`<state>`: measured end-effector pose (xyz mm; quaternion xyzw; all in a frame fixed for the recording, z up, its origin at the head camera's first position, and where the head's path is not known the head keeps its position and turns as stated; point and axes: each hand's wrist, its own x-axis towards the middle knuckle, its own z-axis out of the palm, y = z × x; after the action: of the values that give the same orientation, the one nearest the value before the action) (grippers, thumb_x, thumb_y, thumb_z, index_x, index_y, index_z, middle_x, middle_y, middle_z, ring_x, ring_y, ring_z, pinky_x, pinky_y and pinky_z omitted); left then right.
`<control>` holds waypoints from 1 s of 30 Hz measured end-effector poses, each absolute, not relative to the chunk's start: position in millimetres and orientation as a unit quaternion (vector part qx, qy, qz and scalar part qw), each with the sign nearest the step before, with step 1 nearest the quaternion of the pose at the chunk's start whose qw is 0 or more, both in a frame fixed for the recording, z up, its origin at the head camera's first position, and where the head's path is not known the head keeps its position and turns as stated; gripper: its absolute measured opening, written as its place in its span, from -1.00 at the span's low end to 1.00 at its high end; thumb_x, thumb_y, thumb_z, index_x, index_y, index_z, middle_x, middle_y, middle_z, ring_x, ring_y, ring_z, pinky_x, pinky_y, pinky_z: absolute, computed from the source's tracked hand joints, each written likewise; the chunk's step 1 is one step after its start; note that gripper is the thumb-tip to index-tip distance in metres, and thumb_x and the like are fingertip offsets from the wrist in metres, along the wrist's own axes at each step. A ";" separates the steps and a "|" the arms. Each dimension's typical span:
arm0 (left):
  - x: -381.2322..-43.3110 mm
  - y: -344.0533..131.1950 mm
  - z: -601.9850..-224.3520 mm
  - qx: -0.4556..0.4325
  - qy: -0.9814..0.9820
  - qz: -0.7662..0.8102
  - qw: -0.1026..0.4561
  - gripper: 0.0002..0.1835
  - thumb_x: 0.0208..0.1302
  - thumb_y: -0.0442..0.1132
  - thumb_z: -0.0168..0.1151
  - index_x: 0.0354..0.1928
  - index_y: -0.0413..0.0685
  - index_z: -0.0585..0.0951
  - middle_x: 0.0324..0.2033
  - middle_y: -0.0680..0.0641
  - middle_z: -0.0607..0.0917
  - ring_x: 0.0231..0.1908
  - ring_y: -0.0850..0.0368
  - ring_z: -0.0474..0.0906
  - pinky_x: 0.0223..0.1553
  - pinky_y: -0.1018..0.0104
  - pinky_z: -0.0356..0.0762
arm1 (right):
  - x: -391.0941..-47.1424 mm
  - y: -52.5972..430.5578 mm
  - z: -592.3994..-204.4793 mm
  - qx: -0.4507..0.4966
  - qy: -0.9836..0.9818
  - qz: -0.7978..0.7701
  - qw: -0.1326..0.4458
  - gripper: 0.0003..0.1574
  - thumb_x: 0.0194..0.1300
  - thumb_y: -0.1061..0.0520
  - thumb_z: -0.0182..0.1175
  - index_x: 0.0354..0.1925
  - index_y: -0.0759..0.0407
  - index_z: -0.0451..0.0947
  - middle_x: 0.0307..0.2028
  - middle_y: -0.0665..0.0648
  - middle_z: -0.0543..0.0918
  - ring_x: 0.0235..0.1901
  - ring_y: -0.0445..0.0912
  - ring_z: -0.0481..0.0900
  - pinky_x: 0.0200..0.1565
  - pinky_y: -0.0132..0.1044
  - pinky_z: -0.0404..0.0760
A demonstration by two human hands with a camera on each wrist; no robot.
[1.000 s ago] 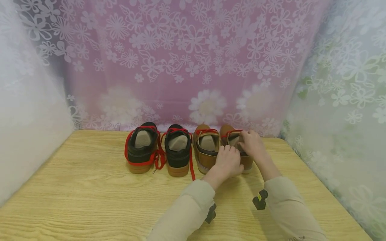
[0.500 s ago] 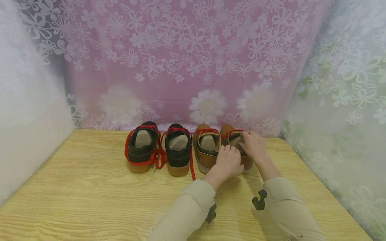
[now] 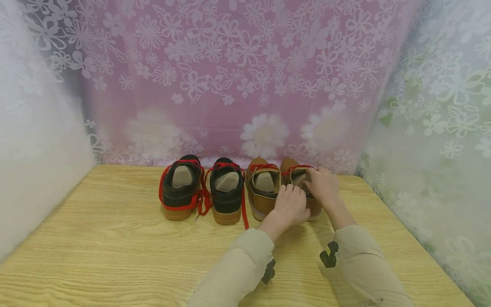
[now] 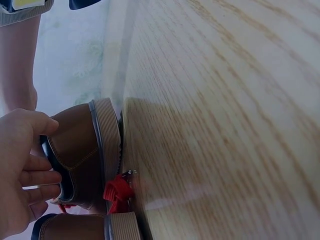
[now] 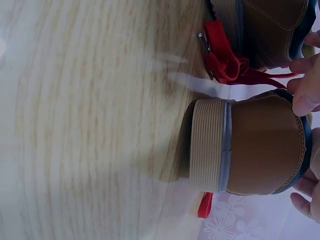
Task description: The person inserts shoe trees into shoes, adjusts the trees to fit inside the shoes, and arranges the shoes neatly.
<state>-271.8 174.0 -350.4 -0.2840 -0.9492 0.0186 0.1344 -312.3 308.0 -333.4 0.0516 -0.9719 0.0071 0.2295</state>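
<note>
At the right end of a row stands a brown leather shoe [image 3: 314,207], toe to the back. My left hand [image 3: 290,205] holds its heel collar, with the thumb on the outer heel [image 4: 77,132] and the fingers along the opening in the left wrist view. On the shoe's right side, my right hand [image 3: 324,185] grips the upper edge of the opening, fingers partly over the insole. The right wrist view catches only some of the right hand [image 5: 309,200] at its edge. The matching brown shoe [image 3: 262,205] is just left. A red lace [image 5: 222,60] bunches between the two.
Two black shoes, one at far left [image 3: 180,197] and one beside it [image 3: 227,201], have loose red laces. All stand at the back of a wooden table [image 3: 126,256], before a pink flowered curtain [image 3: 215,111]. Pale sheets hang left and right [image 3: 433,179].
The right forearm has shifted very slightly left. Both hands stay at the brown shoe, and the shoes keep their places.
</note>
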 end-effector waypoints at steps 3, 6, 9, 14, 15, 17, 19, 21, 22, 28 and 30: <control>-272.7 174.1 -350.6 -0.284 -0.950 0.019 0.131 -0.46 0.20 0.25 0.02 0.03 0.03 0.52 -0.11 0.11 0.52 -0.05 0.15 0.35 -0.04 0.27 0.21 | -313.4 308.1 -334.2 0.051 -0.971 0.012 0.234 -0.60 0.08 0.07 0.35 -0.12 0.22 0.56 -0.27 0.31 0.58 -0.28 0.23 0.54 -0.27 0.14 0.48; -273.1 173.6 -350.5 -0.285 -0.950 0.018 0.126 -0.46 0.21 0.25 0.02 0.04 0.02 0.52 -0.11 0.11 0.52 -0.07 0.15 0.35 -0.04 0.27 0.21 | -315.0 309.4 -335.1 0.051 -0.971 0.017 0.235 -0.62 0.09 0.08 0.33 -0.12 0.22 0.57 -0.26 0.31 0.59 -0.26 0.24 0.54 -0.25 0.14 0.47; -272.7 172.7 -350.6 -0.287 -0.950 0.017 0.122 -0.45 0.21 0.25 0.02 0.06 0.03 0.51 -0.08 0.10 0.51 -0.06 0.15 0.35 -0.02 0.26 0.21 | -315.8 311.3 -335.4 0.056 -0.972 0.023 0.227 -0.65 0.12 0.08 0.31 -0.14 0.24 0.58 -0.26 0.31 0.59 -0.26 0.23 0.54 -0.25 0.12 0.48; -271.0 171.3 -352.1 -0.293 -0.949 0.018 0.114 -0.42 0.21 0.25 0.02 0.13 0.04 0.47 -0.02 0.09 0.49 -0.01 0.13 0.33 0.02 0.22 0.19 | -313.8 316.0 -335.5 0.077 -0.972 0.059 0.215 -0.72 0.15 0.11 0.27 -0.22 0.29 0.58 -0.31 0.31 0.59 -0.30 0.22 0.54 -0.30 0.06 0.49; -270.2 171.0 -352.4 -0.295 -0.949 0.020 0.113 -0.41 0.22 0.24 0.02 0.15 0.03 0.46 0.00 0.09 0.48 0.00 0.13 0.32 0.03 0.22 0.19 | -313.0 317.0 -335.6 0.082 -0.970 0.064 0.218 -0.74 0.16 0.11 0.26 -0.25 0.29 0.58 -0.32 0.31 0.59 -0.31 0.22 0.54 -0.31 0.06 0.49; -268.9 170.7 -352.7 -0.298 -0.948 0.022 0.112 -0.39 0.22 0.24 0.01 0.19 0.03 0.43 0.02 0.08 0.47 0.02 0.13 0.32 0.06 0.21 0.18 | -311.3 318.9 -336.0 0.088 -0.968 0.069 0.224 -0.75 0.17 0.12 0.24 -0.25 0.29 0.59 -0.33 0.31 0.60 -0.32 0.22 0.54 -0.31 0.05 0.49; -267.6 170.3 -352.9 -0.301 -0.947 0.027 0.112 -0.38 0.23 0.25 -0.01 0.21 0.03 0.42 0.03 0.08 0.46 0.03 0.12 0.31 0.08 0.21 0.17 | -309.8 320.1 -335.8 0.091 -0.966 0.072 0.233 -0.74 0.20 0.13 0.21 -0.22 0.32 0.59 -0.31 0.33 0.61 -0.31 0.24 0.54 -0.29 0.05 0.49; -267.0 170.1 -353.0 -0.304 -0.945 0.033 0.114 -0.39 0.24 0.25 -0.02 0.20 0.04 0.43 0.02 0.08 0.47 0.03 0.12 0.31 0.07 0.21 0.17 | -308.6 321.0 -335.9 0.090 -0.964 0.072 0.241 -0.72 0.23 0.13 0.17 -0.19 0.33 0.59 -0.30 0.34 0.60 -0.31 0.24 0.54 -0.31 0.06 0.49; -266.7 169.8 -352.9 -0.305 -0.944 0.036 0.116 -0.40 0.24 0.25 -0.03 0.19 0.05 0.44 0.01 0.08 0.47 0.02 0.12 0.31 0.06 0.22 0.17 | -308.2 321.2 -335.8 0.088 -0.963 0.072 0.245 -0.71 0.24 0.12 0.15 -0.18 0.33 0.59 -0.29 0.34 0.60 -0.31 0.24 0.54 -0.31 0.05 0.49; -266.4 166.4 -352.2 -0.314 -0.940 0.051 0.123 -0.45 0.26 0.25 -0.06 0.11 0.07 0.49 -0.04 0.09 0.48 -0.01 0.13 0.31 0.02 0.24 0.19 | -306.6 322.0 -336.7 0.090 -0.960 0.072 0.256 -0.69 0.29 0.09 0.09 -0.24 0.33 0.60 -0.36 0.32 0.59 -0.38 0.20 0.53 -0.37 0.02 0.48; -266.5 164.4 -351.3 -0.317 -0.939 0.054 0.120 -0.45 0.27 0.25 -0.07 0.11 0.07 0.49 -0.03 0.09 0.48 0.00 0.13 0.31 0.03 0.24 0.19 | -305.9 322.0 -336.4 0.089 -0.961 0.071 0.250 -0.67 0.31 0.07 0.08 -0.23 0.33 0.60 -0.35 0.32 0.59 -0.37 0.20 0.52 -0.38 0.02 0.48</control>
<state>-266.5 164.4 -351.3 -0.3173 -0.9392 0.0536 0.1198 -305.9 322.0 -336.4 0.0891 -0.9614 0.0714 0.2504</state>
